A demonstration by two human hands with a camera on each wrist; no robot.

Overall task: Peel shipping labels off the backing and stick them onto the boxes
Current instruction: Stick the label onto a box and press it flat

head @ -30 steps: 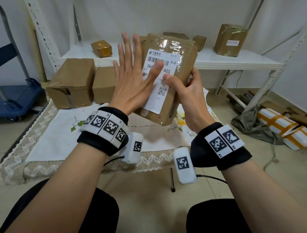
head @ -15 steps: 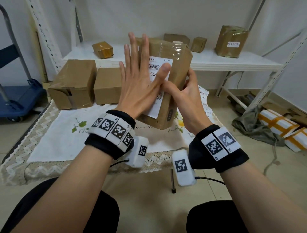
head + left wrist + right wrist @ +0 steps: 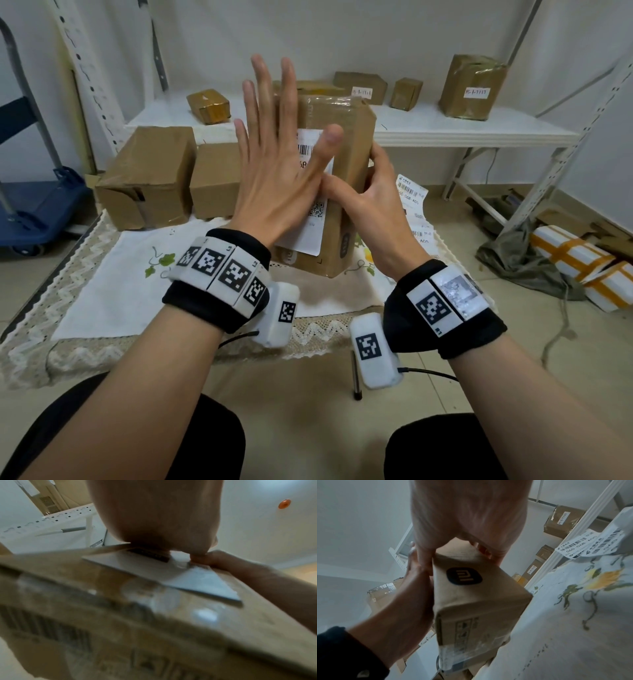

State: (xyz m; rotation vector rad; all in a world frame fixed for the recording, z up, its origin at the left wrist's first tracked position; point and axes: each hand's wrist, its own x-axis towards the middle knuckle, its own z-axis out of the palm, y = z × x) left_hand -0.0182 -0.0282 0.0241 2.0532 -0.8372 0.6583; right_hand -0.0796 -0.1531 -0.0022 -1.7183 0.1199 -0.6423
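Observation:
A brown taped box point(image 3: 349, 144) is held upright above the tablecloth point(image 3: 113, 294). A white shipping label point(image 3: 308, 236) lies on its left-facing side. My left hand point(image 3: 284, 150) is flat against that label, fingers straight and spread. My right hand point(image 3: 363, 195) grips the box's right edge, thumb on the label side and fingers round the back. In the left wrist view my palm point(image 3: 157, 520) presses the label point(image 3: 154, 568), whose near corner looks slightly raised. The right wrist view shows the box point(image 3: 471, 591) from below.
A strip of spare labels point(image 3: 411, 192) lies on the cloth at the right. Two brown boxes point(image 3: 147, 174) point(image 3: 215, 178) stand at the table's back left. A white shelf point(image 3: 445, 130) behind carries several boxes. A blue cart point(image 3: 34, 205) stands left; white-and-orange parcels point(image 3: 575, 253) lie on the floor.
The box has turned so its labelled side faces more to the left. My left hand has slid upward over the label. My right hand has kept its grip.

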